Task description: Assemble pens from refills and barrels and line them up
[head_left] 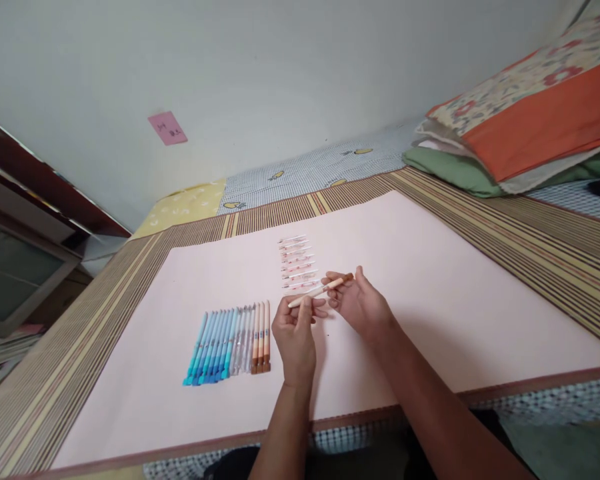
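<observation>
Between my hands a peach pen (336, 283) with a brown end lies at a slant above the pink sheet. My left hand (295, 327) pinches its pale end between thumb and fingers. At the brown end, the curled fingers of my right hand (363, 307) lie around the pen, with the thumb raised beside it. To the left lies a close row of pens: blue pens (213, 347), clear greyish pens (243, 340) and peach pens with brown ends (261, 337). Thin pink-and-white sticks (297, 262) lie in a column just beyond my left hand.
The pink sheet (145, 347) covers much of a striped mat (75, 363). Folded bedding (540, 127) is piled at the back right. A pink note (167, 128) hangs on the wall, and a glass-fronted cabinet (15, 267) stands at the left.
</observation>
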The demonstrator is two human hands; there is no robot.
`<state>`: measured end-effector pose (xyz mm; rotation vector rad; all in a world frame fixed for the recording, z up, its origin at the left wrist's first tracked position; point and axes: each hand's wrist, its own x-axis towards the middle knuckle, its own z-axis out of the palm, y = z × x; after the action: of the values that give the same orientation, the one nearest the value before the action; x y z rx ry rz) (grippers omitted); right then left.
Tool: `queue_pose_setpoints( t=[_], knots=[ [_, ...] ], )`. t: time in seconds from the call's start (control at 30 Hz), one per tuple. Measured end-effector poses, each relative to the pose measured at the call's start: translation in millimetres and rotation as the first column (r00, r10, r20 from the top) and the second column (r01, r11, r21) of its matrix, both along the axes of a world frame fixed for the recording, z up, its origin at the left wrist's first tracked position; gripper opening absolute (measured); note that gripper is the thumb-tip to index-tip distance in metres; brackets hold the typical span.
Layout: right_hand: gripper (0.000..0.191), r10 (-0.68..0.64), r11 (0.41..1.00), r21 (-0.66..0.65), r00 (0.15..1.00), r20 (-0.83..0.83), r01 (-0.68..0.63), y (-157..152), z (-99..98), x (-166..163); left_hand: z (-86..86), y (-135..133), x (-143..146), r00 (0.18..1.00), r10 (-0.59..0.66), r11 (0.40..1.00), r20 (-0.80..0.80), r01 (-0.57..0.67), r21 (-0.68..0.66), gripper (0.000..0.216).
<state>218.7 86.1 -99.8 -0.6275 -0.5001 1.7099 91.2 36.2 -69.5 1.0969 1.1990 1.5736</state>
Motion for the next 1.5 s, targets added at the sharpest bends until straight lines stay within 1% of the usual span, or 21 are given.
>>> queue_pose_setpoints(
  t=[0.1,0.23,0.37,0.53,0.6,0.73,0.83,1.0,1.23,1.4,1.5],
  knots=[
    [0.045,0.011,1.0,-0.012,1.0,-0.016,-0.012,0.8,-0.9,5.1,-3.8,3.8,-2.8,0.998,-0.039,0.999,0.051,0.039,0.0,0.022],
    [0.043,0.083,0.997,0.01,0.993,-0.087,-0.083,-4.5,2.1,3.2,-6.2,6.5,-3.2,0.99,-0.076,0.997,0.116,0.076,0.011,0.021],
    [0.051,0.151,0.988,0.055,0.98,-0.132,-0.145,-11.5,6.7,-2.7,-4.3,5.3,-1.5,0.978,-0.15,0.989,0.146,0.145,0.039,0.019],
    [0.052,0.143,0.988,0.082,0.983,-0.115,-0.134,-15.4,9.4,-5.5,-2.2,3.1,0.7,0.966,-0.189,0.982,0.178,0.185,0.041,0.02],
    [0.055,0.132,0.988,0.088,0.987,-0.091,-0.124,-15.5,10.4,-5.2,-3.1,3.5,1.5,0.963,-0.19,0.982,0.193,0.187,0.032,0.023],
    [0.067,0.129,0.987,0.103,0.99,-0.049,-0.123,-14.6,11.2,-3.7,-6.0,5.1,2.1,0.959,-0.166,0.985,0.231,0.171,0.0,0.029],
    [0.07,0.128,0.985,0.12,0.992,-0.018,-0.125,-13.3,9.4,-1.8,-6.6,6.0,1.3,0.958,-0.161,0.986,0.239,0.169,-0.014,0.028],
    [0.066,0.139,0.988,0.084,0.984,-0.114,-0.13,-12.2,6.5,-1.0,-6.1,6.4,0.1,0.953,-0.16,0.986,0.256,0.167,-0.003,0.028],
    [0.055,0.134,0.99,0.072,0.977,-0.164,-0.124,-15.0,8.0,-5.7,-5.3,5.3,1.6,0.95,-0.185,0.982,0.249,0.188,0.015,0.024],
    [0.059,0.132,0.991,0.05,0.977,-0.167,-0.126,-16.0,11.9,-4.3,-7.6,6.1,2.1,0.942,-0.2,0.979,0.27,0.202,0.022,0.023],
    [0.059,0.151,0.988,0.049,0.961,-0.233,-0.143,-16.2,13.6,-2.9,-8.8,7.7,1.0,0.941,-0.192,0.98,0.278,0.197,0.011,0.023]
  ],
)
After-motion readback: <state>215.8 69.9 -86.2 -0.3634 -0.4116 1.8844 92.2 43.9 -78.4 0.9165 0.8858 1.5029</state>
